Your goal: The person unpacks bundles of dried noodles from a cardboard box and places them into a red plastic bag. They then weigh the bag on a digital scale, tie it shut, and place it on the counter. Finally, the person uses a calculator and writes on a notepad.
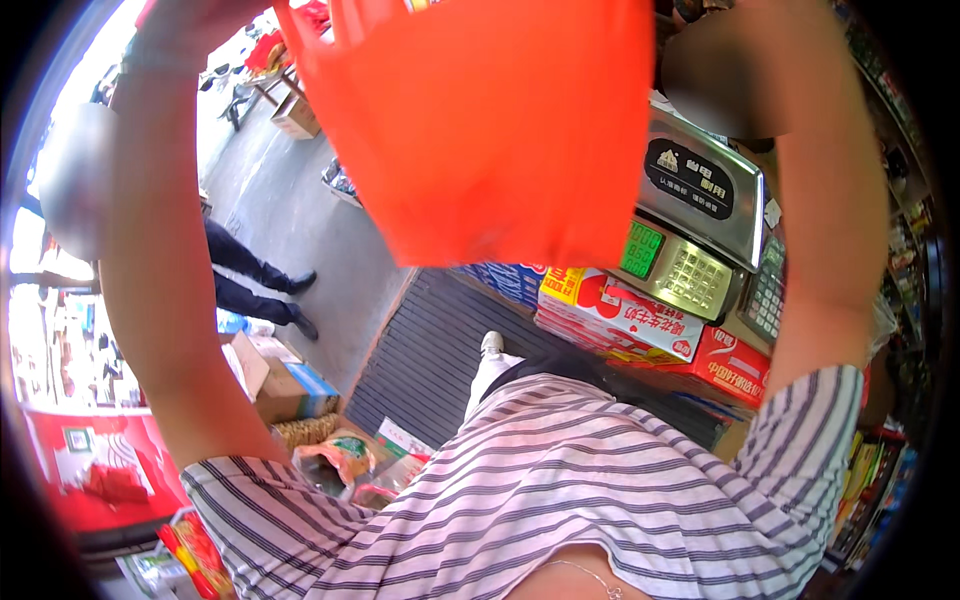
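Note:
A bright red plastic bag (480, 140) hangs in the air in front of me, between my two raised forearms. Its lower edge is slightly blurred, and its top runs out of the picture. My left hand (205, 20) is at the upper edge, close to the bag's upper left corner; its fingers are cut off. My right forearm (835, 200) rises on the other side, and the hand at its end is blurred or cut off. Beyond the bag's right side stands a silver weighing scale (700, 180) with a green lit display and a keypad, partly covered by the bag.
A calculator (768, 285) lies beside the scale. Red and white cartons (640, 315) are stacked below it. An open cardboard box (290, 385) and packaged goods stand at left. A person in dark trousers (250, 265) is on the grey floor. Shelves (905, 200) line the right.

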The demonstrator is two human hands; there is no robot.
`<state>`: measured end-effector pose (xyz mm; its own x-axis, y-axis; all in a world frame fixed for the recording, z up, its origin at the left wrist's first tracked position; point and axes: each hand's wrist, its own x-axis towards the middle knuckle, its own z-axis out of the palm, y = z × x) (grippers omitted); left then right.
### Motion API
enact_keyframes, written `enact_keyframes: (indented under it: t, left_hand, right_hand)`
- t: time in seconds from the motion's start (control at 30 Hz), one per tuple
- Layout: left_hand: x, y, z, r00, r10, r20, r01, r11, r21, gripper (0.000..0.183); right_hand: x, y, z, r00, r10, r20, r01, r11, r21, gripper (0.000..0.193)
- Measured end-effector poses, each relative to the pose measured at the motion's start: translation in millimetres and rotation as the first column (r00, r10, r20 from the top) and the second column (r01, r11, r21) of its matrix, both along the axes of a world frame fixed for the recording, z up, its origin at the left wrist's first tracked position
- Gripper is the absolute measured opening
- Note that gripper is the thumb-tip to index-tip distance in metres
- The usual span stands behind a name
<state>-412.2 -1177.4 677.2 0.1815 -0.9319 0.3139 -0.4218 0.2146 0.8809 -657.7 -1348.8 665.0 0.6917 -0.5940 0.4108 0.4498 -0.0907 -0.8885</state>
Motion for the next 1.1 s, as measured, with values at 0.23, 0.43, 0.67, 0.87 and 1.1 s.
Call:
enact_keyframes:
  t: [0.23, 0.43, 0.67, 0.87, 1.1]
  left_hand:
    - [69, 12, -130, 0.987, -0.034, -0.156, 0.058, 0.987, 0.15, 0.025]
    - [72, 16, -247, 0.82, 0.024, -0.572, 0.119, 0.97, 0.212, 0.018]
    - [70, 12, -347, 0.878, 0.018, -0.479, 0.017, 0.998, 0.068, 0.017]
    - [64, -4, -378, 0.674, -0.221, -0.705, 0.241, 0.968, -0.073, 0.05]
    - [31, -68, -419, 0.927, -0.291, -0.236, 0.286, 0.957, -0.056, 0.078]
  right_hand:
    - [60, 23, -139, 0.992, -0.06, -0.111, 0.077, 0.985, 0.157, 0.021]
    - [63, 36, -255, 0.963, -0.057, -0.264, 0.124, 0.962, 0.244, 0.012]
    - [66, 43, -314, 0.954, -0.159, -0.253, 0.248, 0.894, 0.373, 0.008]
    - [77, 44, -322, 0.908, -0.22, -0.357, 0.32, 0.914, 0.249, 0.007]
    - [142, 55, -322, 0.835, -0.301, -0.46, 0.234, 0.952, -0.197, 0.011]
